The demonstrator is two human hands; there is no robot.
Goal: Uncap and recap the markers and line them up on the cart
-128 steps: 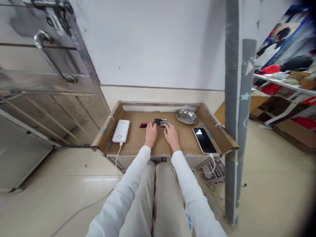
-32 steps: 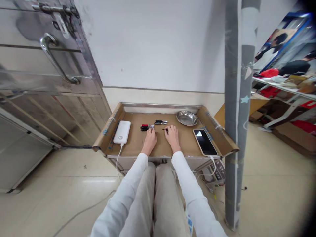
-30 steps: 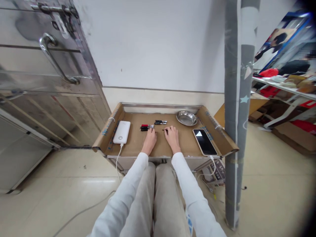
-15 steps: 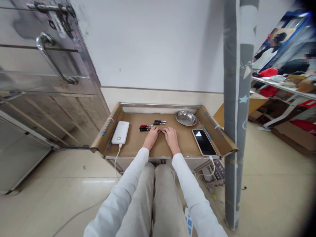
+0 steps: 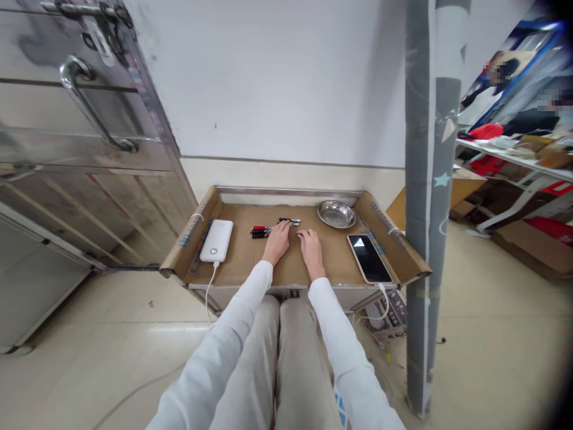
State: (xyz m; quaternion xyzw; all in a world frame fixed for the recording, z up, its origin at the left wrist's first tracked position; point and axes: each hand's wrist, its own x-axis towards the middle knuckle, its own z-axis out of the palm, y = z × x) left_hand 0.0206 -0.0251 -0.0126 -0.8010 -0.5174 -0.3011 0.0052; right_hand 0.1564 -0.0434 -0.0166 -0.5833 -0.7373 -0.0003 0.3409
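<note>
Left hand [image 5: 277,240] over the rear pens [image 5: 296,223], right hand [image 5: 310,248] beside it, both left of the metal bowl [image 5: 337,214].
The left fingers are bent and half spread; whether they grip a pen, I cannot tell. The right fingertips pinch a small dark piece [image 5: 298,233], near the bowl; red and black pens [image 5: 258,232] lie farther left of it. A loose pinch could drop the piece, or a brushing left palm could roll pens out of line. Half a second ago the fingertips nearly met; now the left reaches farther forward.
</note>
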